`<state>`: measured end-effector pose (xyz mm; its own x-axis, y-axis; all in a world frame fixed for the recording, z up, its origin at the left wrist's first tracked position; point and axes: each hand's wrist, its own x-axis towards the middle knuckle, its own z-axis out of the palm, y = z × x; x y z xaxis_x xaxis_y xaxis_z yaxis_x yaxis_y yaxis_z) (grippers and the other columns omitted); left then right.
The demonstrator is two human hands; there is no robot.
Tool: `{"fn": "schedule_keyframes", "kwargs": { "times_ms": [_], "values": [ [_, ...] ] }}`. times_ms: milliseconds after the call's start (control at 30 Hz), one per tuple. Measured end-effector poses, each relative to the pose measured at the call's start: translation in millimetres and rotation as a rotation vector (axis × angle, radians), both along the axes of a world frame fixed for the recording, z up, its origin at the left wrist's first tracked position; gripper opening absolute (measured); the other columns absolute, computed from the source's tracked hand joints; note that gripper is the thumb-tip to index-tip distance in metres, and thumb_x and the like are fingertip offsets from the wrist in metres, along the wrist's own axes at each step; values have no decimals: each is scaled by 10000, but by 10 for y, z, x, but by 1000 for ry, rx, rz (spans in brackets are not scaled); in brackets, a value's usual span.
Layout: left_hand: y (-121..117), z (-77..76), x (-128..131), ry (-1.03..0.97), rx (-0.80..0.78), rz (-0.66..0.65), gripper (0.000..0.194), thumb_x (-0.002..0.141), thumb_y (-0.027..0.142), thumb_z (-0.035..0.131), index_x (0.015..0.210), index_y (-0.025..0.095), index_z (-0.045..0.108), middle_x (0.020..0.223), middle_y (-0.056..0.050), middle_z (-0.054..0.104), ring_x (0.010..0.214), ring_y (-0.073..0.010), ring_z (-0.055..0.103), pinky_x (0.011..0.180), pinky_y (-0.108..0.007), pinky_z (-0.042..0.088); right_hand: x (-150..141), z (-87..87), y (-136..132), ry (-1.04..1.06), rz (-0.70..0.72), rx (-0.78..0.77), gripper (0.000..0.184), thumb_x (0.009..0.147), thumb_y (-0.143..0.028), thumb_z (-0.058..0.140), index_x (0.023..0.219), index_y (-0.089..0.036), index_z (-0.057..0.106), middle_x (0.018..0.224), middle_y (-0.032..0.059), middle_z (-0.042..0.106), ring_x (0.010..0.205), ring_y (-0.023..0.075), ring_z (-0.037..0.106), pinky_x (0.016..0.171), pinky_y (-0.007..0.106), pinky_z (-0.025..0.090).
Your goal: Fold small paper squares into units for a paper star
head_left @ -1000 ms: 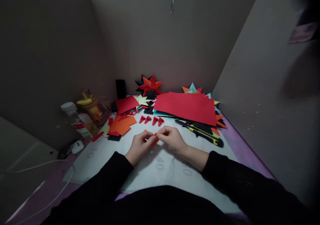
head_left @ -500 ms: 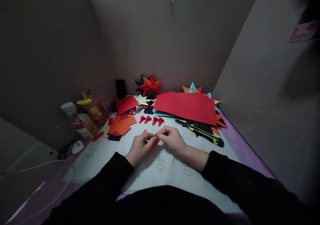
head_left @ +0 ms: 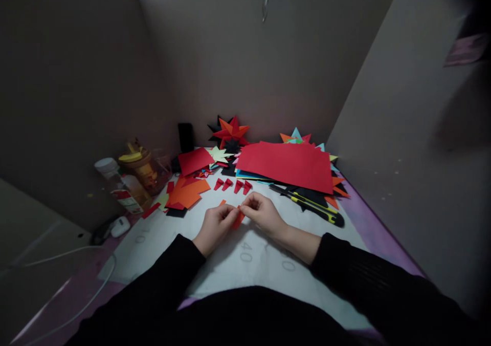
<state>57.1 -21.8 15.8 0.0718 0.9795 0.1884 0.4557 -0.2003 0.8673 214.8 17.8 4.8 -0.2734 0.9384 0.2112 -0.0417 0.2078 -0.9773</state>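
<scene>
- while the left hand (head_left: 215, 225) pinches the orange strip (head_left: 238, 219) from one side, the right hand (head_left: 264, 215) pinches it from the other; each grip is clamped on the paper, thumb against finger.
- strip position: between the two sets of fingertips, above the white mat (head_left: 222, 272), lower end angled toward the wearer.
- a small orange tip shows past the left fingers; whether it belongs to the same strip, cannot tell.
- just beyond the hands: four red pieces (head_left: 238, 186), folded, in a row on the mat.
- left of these: orange paper (head_left: 192, 193), with red and black scraps about it.
- right: large red sheet (head_left: 286, 167) over other papers; cutter (head_left: 330, 216), black and yellow, lying aslant near its front edge.
- behind: red-orange star (head_left: 231, 130) by the wall.
- far left: bottle (head_left: 128, 195), on its feet beside a yellow-lidded cup (head_left: 141, 171).
</scene>
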Motion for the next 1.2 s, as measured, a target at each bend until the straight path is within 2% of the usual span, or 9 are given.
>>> {"fn": "schedule_keyframes", "kwargs": {
  "times_ms": [167,367,700,833,1067,1200],
  "values": [
    [25,-24,-14,-25,-3,0,300,821,402,555,721,140,663,617,-11,629,569,-130,520,549,-224,391,-11,-21,5,47,32,14,222,709,-275,645,825,-225,462,698,-39,569,647,142,555,629,278,442],
    [20,-12,-1,-37,-22,-58,296,828,388,558,715,140,674,616,-11,624,559,-121,506,537,-219,388,-9,-16,11,36,28,36,201,725,-267,623,845,-224,467,709,-37,548,644,139,540,627,279,425],
    [12,-1,-32,-19,78,46,281,830,371,546,699,150,662,593,7,605,571,-122,508,560,-216,397,-23,-15,18,0,68,14,224,701,-293,650,822,-220,475,686,-52,519,627,130,525,612,272,402],
    [22,-2,-29,-19,103,53,270,831,363,549,702,155,662,614,5,623,582,-125,521,570,-221,402,-14,6,28,30,85,-44,287,690,-281,659,853,-231,429,641,-68,542,577,124,520,585,265,385],
    [40,-15,-16,-44,6,28,285,830,375,546,675,153,633,610,-5,623,570,-128,518,541,-225,394,2,18,33,91,33,-102,416,684,-234,664,951,-244,345,653,-74,628,595,133,572,615,265,404],
    [37,-8,-15,-38,-35,-13,264,791,353,582,622,150,584,555,18,545,531,-108,454,511,-222,350,-5,-23,61,162,29,-149,448,657,-247,694,934,-244,342,646,-79,628,592,132,583,639,273,422]
  ]
}}
